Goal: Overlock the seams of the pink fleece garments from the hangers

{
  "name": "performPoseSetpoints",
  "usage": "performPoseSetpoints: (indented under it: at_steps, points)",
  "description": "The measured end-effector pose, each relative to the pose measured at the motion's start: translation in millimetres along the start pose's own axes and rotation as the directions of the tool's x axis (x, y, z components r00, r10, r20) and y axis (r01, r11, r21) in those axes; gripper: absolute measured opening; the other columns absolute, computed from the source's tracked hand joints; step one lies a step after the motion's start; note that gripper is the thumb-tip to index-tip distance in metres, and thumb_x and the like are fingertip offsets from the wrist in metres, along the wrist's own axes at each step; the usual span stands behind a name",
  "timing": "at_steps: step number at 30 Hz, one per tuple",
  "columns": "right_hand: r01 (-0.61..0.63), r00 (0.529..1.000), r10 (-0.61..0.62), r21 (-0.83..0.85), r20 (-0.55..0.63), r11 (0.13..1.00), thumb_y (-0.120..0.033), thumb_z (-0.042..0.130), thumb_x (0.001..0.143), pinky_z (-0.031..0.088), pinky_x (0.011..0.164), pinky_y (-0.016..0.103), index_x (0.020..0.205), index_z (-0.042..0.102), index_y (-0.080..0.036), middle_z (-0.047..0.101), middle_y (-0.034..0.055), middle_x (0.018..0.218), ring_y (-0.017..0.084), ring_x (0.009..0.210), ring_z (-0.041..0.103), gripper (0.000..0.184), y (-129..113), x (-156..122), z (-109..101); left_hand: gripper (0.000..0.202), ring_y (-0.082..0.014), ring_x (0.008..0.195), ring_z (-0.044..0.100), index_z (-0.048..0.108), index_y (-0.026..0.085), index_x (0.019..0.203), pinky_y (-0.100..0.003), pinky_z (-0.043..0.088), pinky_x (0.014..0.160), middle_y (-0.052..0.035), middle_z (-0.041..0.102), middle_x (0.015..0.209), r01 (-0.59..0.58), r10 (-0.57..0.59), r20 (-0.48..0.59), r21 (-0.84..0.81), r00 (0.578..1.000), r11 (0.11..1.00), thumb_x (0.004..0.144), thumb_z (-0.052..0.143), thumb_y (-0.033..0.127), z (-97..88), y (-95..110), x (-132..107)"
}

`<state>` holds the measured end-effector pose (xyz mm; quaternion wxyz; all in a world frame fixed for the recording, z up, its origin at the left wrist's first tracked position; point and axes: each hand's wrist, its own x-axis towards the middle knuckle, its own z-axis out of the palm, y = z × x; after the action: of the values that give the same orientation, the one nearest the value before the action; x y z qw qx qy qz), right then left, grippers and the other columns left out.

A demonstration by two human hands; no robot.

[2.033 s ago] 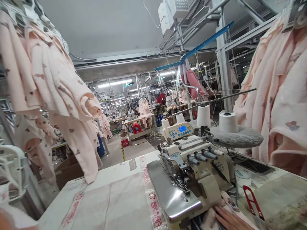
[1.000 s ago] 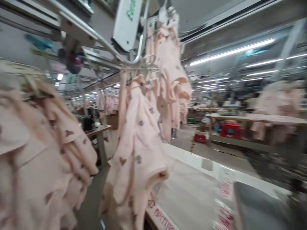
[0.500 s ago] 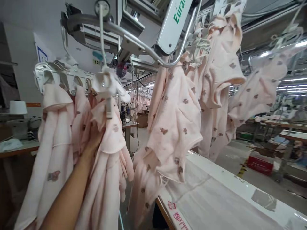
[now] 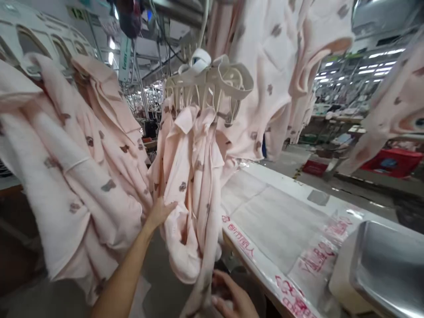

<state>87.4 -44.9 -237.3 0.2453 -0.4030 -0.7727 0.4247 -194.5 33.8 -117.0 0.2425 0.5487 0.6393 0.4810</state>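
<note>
Pale pink garment pieces (image 4: 180, 190) with small brown prints hang in a bunch from a cream clip hanger (image 4: 198, 84) in the middle. My left hand (image 4: 161, 213) grips the left side of this bunch, its thumb lying over the cloth and the other fingers hidden behind. A long pink strip of cloth (image 4: 208, 247) trails from the bunch toward the bottom edge. Low beside that strip, my right hand (image 4: 235, 295) is curved with thumb and forefinger apart. Its fingertips are at the strip's edge; whether they touch it is unclear.
More pink pieces (image 4: 82, 176) hang close on the left from a white clip hanger (image 4: 46, 37). Others (image 4: 265, 88) hang behind and at far right. A white table (image 4: 281, 172) with plastic sheeting runs along the right, holding a metal-topped box (image 4: 387, 265).
The view has turned right and come closer to the hanging pieces. My left hand has moved from among the left-hand pieces to the middle bunch. My right hand has come into view.
</note>
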Motion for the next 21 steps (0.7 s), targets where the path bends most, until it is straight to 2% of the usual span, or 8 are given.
performPoseSetpoints:
  at_steps: [5,8,11,14,16,18,19,21]
  points:
    - [0.037,0.996,-0.043,-0.074,-0.079,0.997,-0.016,0.072,0.057,0.020,0.109,0.045,0.141,0.018,-0.012,0.015,0.0158,0.147,0.031,0.134,0.013,0.100,-7,29,69,0.033,-0.0240,0.085,0.062,0.065,0.011,0.085,-0.033,0.051,0.077,-0.0072,0.069,0.087,0.047,-0.047,-0.055,-0.011,0.997,0.999,0.068,0.051,0.035,-4.6,30,-15]
    - [0.086,0.974,-0.101,-0.082,-0.202,0.993,-0.013,0.056,0.070,0.035,0.099,0.046,0.125,0.045,-0.018,0.047,0.0138,0.129,0.031,0.120,0.041,0.056,-10,38,90,0.032,-0.0240,0.084,0.062,0.064,0.012,0.085,-0.033,0.051,0.075,-0.0066,0.068,0.086,0.056,-0.056,-0.050,-0.010,0.997,0.998,0.070,0.052,0.037,-11.8,44,-22]
    - [0.139,0.959,-0.134,0.005,-0.248,0.990,-0.015,0.037,0.083,0.049,0.074,0.034,0.092,0.058,-0.019,0.062,0.0076,0.086,0.023,0.083,0.059,0.022,-21,37,69,0.039,-0.0262,0.097,0.059,0.058,0.013,0.101,-0.038,0.048,0.085,-0.0091,0.064,0.101,0.012,0.015,-0.204,0.128,0.979,0.992,0.072,0.054,0.040,-20.6,55,-28]
    - [0.246,0.926,-0.215,0.063,-0.310,0.967,-0.023,0.037,0.089,0.047,0.063,0.025,0.085,0.055,-0.019,0.059,0.0040,0.078,0.017,0.070,0.057,0.018,-64,21,8,0.068,-0.0288,0.127,0.036,0.039,0.017,0.128,-0.044,0.033,0.104,-0.0134,0.040,0.135,-0.252,0.379,-0.309,0.380,0.872,0.890,0.069,0.063,0.041,-16.2,83,-37]
    - [0.373,0.862,-0.344,0.007,-0.372,0.928,-0.022,0.046,0.086,0.046,0.062,0.023,0.084,0.056,-0.021,0.059,0.0018,0.075,0.016,0.069,0.057,0.010,-105,6,-44,0.084,-0.0290,0.130,0.032,0.029,0.021,0.135,-0.042,0.033,0.105,-0.0121,0.033,0.141,-0.570,0.573,0.105,0.348,0.812,0.744,0.064,0.069,0.039,-1.4,118,-46]
    - [0.412,0.782,-0.345,0.014,-0.519,0.911,-0.020,0.050,0.086,0.046,0.063,0.020,0.090,0.057,-0.025,0.060,0.0008,0.080,0.015,0.072,0.057,0.009,-140,-8,-93,0.072,-0.0259,0.113,0.052,0.037,0.025,0.132,-0.036,0.047,0.091,-0.0079,0.052,0.127,-0.759,0.548,0.657,0.058,0.518,0.648,0.067,0.068,0.030,18.1,162,-53]
    - [0.433,0.677,-0.304,0.028,-0.670,0.901,-0.022,0.055,0.084,0.046,0.064,0.019,0.093,0.056,-0.027,0.061,0.0001,0.084,0.014,0.076,0.058,0.010,-150,-15,-114,0.058,-0.0223,0.102,0.060,0.044,0.026,0.127,-0.031,0.051,0.083,-0.0043,0.060,0.116,-0.765,0.538,0.739,-0.046,0.407,0.642,0.072,0.063,0.027,27.3,187,-55]
    - [0.430,0.549,-0.172,0.100,-0.818,0.897,-0.033,0.059,0.083,0.046,0.083,0.027,0.108,0.052,-0.027,0.059,0.0038,0.103,0.018,0.096,0.056,0.027,-154,-28,-141,0.035,-0.0167,0.092,0.063,0.055,0.025,0.115,-0.026,0.051,0.078,0.0015,0.066,0.103,-0.765,0.647,0.668,-0.177,0.369,0.619,0.080,0.054,0.027,40.7,234,-53]
